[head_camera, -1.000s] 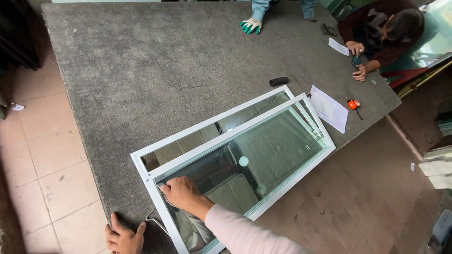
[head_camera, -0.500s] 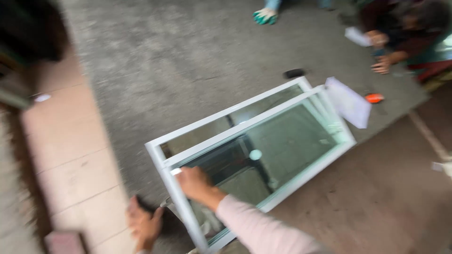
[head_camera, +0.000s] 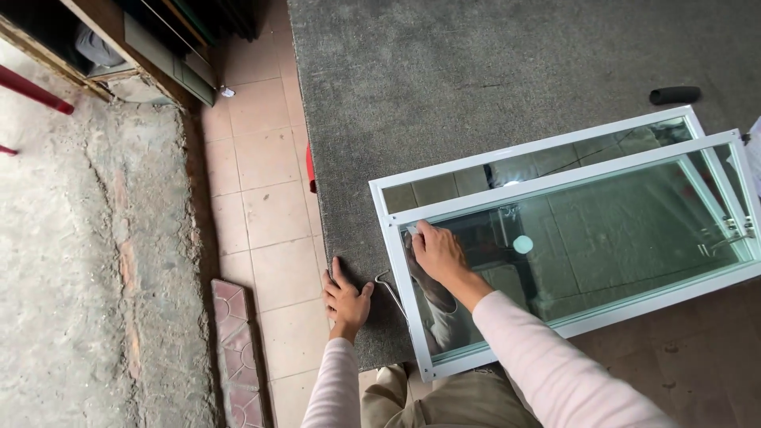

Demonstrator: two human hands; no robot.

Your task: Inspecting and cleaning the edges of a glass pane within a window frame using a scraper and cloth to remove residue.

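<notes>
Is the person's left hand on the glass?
No, the left hand rests flat on the grey table edge, while the right hand touches the glass of the white window frame.

Counter (head_camera: 491,71): you have a broad slab topped with coarse dark grey carpet-like covering, its left edge running above the tiled floor (head_camera: 261,198).

Lying directly on it:
- White-framed glazed window sash (head_camera: 571,238), flat, set at a slight angle; its near corner overhangs the counter's front edge.
- Short black cylinder (head_camera: 674,95), just beyond the frame's far right corner, apart from it.
- Thin pale cord (head_camera: 390,287), beside the frame's left rail.
- Your left hand (head_camera: 346,297), palm down at the counter's near left corner.
</notes>
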